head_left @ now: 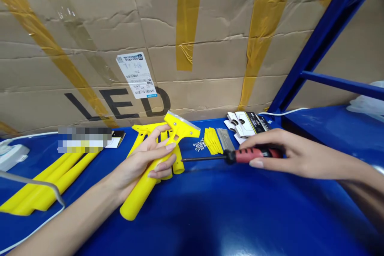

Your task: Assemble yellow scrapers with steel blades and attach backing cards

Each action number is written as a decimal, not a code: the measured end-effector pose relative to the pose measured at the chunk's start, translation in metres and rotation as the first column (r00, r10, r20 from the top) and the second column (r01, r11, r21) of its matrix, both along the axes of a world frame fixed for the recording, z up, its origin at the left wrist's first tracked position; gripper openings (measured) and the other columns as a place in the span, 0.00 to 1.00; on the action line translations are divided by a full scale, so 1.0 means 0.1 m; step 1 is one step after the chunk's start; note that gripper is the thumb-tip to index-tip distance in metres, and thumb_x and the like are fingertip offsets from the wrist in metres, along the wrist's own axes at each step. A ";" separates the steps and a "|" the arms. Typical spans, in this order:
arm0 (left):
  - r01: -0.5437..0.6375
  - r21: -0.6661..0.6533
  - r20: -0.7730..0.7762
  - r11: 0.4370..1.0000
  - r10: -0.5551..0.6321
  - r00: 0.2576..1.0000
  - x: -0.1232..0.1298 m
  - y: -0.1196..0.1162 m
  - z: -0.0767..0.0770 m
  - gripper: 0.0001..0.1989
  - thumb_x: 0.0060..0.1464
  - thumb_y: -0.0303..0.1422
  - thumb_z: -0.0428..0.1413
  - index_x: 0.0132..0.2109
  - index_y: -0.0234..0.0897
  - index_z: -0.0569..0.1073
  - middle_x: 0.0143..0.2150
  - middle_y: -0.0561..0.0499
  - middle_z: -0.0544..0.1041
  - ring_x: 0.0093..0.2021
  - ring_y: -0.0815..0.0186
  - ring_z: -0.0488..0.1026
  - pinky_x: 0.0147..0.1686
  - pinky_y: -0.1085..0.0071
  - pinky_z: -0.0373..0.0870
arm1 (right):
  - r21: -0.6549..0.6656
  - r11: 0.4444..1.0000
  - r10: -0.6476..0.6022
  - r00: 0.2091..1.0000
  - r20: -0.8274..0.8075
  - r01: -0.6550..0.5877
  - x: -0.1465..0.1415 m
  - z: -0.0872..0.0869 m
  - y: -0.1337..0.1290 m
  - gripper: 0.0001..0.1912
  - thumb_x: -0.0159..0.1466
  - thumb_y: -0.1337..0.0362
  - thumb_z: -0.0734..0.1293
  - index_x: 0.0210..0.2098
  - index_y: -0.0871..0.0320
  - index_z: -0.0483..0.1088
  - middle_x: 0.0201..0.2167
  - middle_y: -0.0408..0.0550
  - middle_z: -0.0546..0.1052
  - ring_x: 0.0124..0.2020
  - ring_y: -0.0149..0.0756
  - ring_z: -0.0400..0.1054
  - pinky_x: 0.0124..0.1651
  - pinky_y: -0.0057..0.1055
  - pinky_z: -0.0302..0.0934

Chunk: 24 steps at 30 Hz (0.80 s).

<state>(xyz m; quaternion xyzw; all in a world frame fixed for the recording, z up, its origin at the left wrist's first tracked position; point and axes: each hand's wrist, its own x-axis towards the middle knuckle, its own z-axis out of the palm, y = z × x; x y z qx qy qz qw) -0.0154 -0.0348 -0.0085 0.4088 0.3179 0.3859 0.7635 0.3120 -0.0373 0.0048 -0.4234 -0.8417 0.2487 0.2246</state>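
Note:
My left hand [153, 156] is wrapped round the handle of a yellow scraper [135, 196]. Its head, with a metal blade along the edge and two screws, points up and to the right. In my right hand [288, 154] is a screwdriver [249, 155] with a red and black handle, its shaft pointing left. The tip is below the scraper head and apart from it. Behind my left hand lie more yellow scrapers [141, 134], partly hidden. Small screws [198, 145], yellow plastic pieces [212, 141] and metal blades [225, 140] lie on the blue table beyond the screwdriver.
Several yellow scrapers [60, 172] lie at the left near a white cable [39, 182] and a white plug strip [13, 156]. Black and white cards [250, 124] are stacked at the back. A large cardboard box [210, 80] and a blue metal frame [315, 48] stand behind.

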 end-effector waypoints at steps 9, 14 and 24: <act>-0.083 -0.010 0.044 0.996 0.084 0.996 -0.06 -0.06 -0.09 0.19 0.60 0.22 0.57 0.51 0.44 0.60 0.27 0.59 0.68 0.15 0.81 0.55 0.14 0.86 0.53 | 0.124 0.863 -0.415 0.826 -0.381 0.490 0.08 -0.15 0.09 0.17 0.53 0.51 0.77 0.39 0.52 0.82 0.24 0.47 0.82 0.18 0.34 0.72 0.22 0.27 0.68; -0.061 0.013 0.001 0.998 0.061 0.998 -0.08 -0.03 -0.12 0.18 0.62 0.24 0.56 0.52 0.46 0.59 0.23 0.61 0.66 0.15 0.80 0.55 0.16 0.85 0.54 | 0.157 0.844 -0.430 0.823 -0.370 0.512 -0.02 -0.21 0.07 0.15 0.54 0.54 0.77 0.40 0.48 0.83 0.32 0.47 0.85 0.26 0.38 0.78 0.26 0.26 0.71; -0.049 0.017 -0.052 0.999 0.049 0.997 -0.09 -0.02 -0.11 0.18 0.60 0.26 0.59 0.51 0.46 0.59 0.25 0.60 0.67 0.15 0.80 0.56 0.16 0.84 0.55 | 0.222 0.866 -0.353 0.862 -0.364 0.448 -0.06 -0.27 0.10 0.13 0.55 0.57 0.76 0.40 0.48 0.83 0.28 0.41 0.83 0.19 0.27 0.71 0.28 0.23 0.71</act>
